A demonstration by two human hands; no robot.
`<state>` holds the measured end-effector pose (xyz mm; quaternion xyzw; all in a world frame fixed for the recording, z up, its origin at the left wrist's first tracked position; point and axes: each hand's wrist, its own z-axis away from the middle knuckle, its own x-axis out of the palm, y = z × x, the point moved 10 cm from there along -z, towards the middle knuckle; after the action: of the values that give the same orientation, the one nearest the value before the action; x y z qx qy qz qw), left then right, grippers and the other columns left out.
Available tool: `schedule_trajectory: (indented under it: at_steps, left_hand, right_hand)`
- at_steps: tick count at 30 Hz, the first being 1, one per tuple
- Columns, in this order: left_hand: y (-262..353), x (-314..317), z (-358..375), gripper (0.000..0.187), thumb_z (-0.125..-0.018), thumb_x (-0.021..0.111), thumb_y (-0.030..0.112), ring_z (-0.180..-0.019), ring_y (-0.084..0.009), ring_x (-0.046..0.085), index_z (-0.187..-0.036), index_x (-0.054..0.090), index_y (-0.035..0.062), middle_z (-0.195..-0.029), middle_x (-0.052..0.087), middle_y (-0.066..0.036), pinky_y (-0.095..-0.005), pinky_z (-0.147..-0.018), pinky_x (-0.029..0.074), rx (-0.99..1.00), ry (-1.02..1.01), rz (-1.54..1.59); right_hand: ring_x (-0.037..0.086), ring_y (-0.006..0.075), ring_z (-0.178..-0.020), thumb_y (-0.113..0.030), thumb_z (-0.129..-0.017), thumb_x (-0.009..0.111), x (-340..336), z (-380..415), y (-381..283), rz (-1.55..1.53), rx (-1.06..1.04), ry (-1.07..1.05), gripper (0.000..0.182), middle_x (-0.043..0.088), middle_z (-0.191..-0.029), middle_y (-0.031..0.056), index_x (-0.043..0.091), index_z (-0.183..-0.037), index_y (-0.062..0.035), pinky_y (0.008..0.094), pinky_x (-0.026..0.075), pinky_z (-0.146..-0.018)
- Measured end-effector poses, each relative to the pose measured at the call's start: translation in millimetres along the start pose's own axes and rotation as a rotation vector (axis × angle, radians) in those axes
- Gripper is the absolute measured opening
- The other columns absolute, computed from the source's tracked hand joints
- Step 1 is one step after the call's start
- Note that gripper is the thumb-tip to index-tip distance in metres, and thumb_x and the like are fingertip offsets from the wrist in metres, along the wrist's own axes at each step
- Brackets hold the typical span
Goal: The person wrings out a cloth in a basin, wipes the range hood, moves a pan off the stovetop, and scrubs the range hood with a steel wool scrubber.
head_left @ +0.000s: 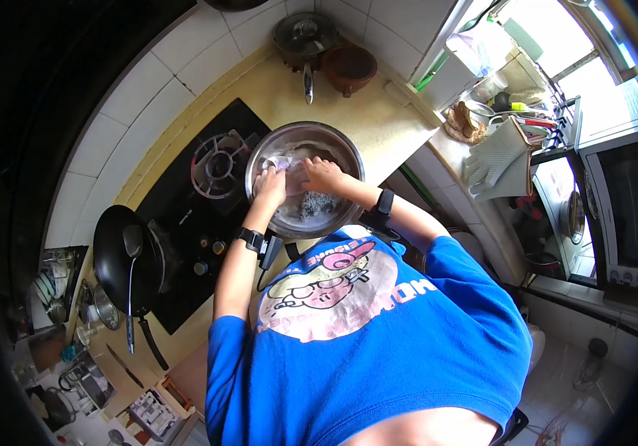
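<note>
A round steel basin (358,152) on the counter in front of me holds cloudy water. My left hand (269,186) is inside its left part, fingers curled on a pale lilac, wet-looking piece of cloth (282,162). Opposite it, my right hand (323,176) reaches in from the right, its fingers bent down and pressed together at the cloth's other side. What lies under those fingertips is hidden. A dark grey speckled scrubber or bundled cloth (318,204) sits in the basin just below my right hand.
A black hob (185,245) with a burner (220,165) adjoins the basin on the left. A black wok (114,253) with a ladle (132,241) rests beyond it. Lidded pot (304,36) and brown clay pot (349,68) stand at the back. A knife (124,366) lies lower left.
</note>
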<state>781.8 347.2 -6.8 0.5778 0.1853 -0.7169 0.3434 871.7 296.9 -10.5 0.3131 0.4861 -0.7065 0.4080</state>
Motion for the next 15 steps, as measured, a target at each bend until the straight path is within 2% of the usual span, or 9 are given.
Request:
schedule_trajectory:
  at_steps: [4,5,8,9,12,13,15]
  left_hand:
    - [-12,21,-18,0.025,-0.075,0.057,0.011,-0.101,-0.0373,0.052,-0.099,0.051,0.0075,-0.104,0.055,-0.018,-0.0449,-0.082,0.043,-0.062,0.129,0.285]
    - [-20,34,-27,0.045,-0.077,0.053,0.012,-0.101,-0.0391,0.052,-0.119,0.038,0.006,-0.107,0.054,-0.023,-0.0465,-0.084,0.043,-0.049,0.137,0.352]
    - [-25,48,-26,0.052,-0.078,0.052,0.011,-0.097,-0.0411,0.055,-0.124,0.029,0.0058,-0.102,0.056,-0.029,-0.0483,-0.083,0.044,-0.261,-0.16,0.378]
    - [-20,40,-19,0.052,-0.08,0.049,0.011,-0.094,-0.0417,0.057,-0.126,0.025,0.0058,-0.096,0.057,-0.032,-0.049,-0.081,0.045,-0.243,-0.144,0.336]
    - [-20,35,-13,0.044,-0.084,0.043,0.01,-0.095,-0.0412,0.057,-0.125,0.027,0.0054,-0.098,0.057,-0.031,-0.0484,-0.082,0.044,-0.226,-0.126,0.259]
    - [-18,28,-10,0.038,-0.087,0.037,0.009,-0.095,-0.0381,0.058,-0.124,0.028,0.0059,-0.101,0.058,-0.027,-0.0461,-0.08,0.046,-0.237,-0.117,0.243]
    - [-21,22,-10,0.034,-0.089,0.037,0.011,-0.094,-0.0359,0.059,-0.122,0.035,0.0063,-0.102,0.058,-0.023,-0.0439,-0.078,0.048,-0.289,-0.074,0.183]
  right_hand:
    - [0.053,0.0383,-0.1,-0.029,-0.066,0.068,0,-11,4,-0.035,-0.02,0.112,0.07,0.051,-0.11,0.0233,0.037,-0.123,-0.0024,0.0459,0.044,-0.083]
    - [0.053,0.0378,-0.1,-0.028,-0.065,0.069,1,-15,6,-0.04,-0.02,0.145,0.071,0.05,-0.111,0.0227,0.038,-0.124,-0.0039,0.0459,0.044,-0.084]
    - [0.05,0.0345,-0.103,-0.025,-0.062,0.069,-13,-14,-2,0.079,-0.017,0.197,0.071,0.048,-0.116,0.0188,0.039,-0.124,-0.0095,0.0448,0.044,-0.084]
    - [0.05,0.0332,-0.104,-0.024,-0.061,0.069,-17,-13,-6,0.139,-0.018,0.206,0.071,0.047,-0.118,0.017,0.04,-0.125,-0.0117,0.0442,0.044,-0.085]
    - [0.047,0.0292,-0.106,-0.025,-0.057,0.07,-10,-14,-27,0.286,-0.218,0.249,0.073,0.045,-0.12,0.0117,0.042,-0.124,-0.0177,0.0417,0.043,-0.085]
    - [0.046,0.026,-0.107,-0.023,-0.061,0.067,-10,-12,-35,0.326,-0.287,0.279,0.061,0.049,-0.116,0.0081,0.048,-0.118,-0.0154,0.0393,0.043,-0.083]
    - [0.047,0.0244,-0.107,-0.021,-0.066,0.063,-3,-24,-37,0.388,-0.252,0.263,0.049,0.053,-0.11,0.0068,0.05,-0.112,-0.0136,0.0383,0.043,-0.081]
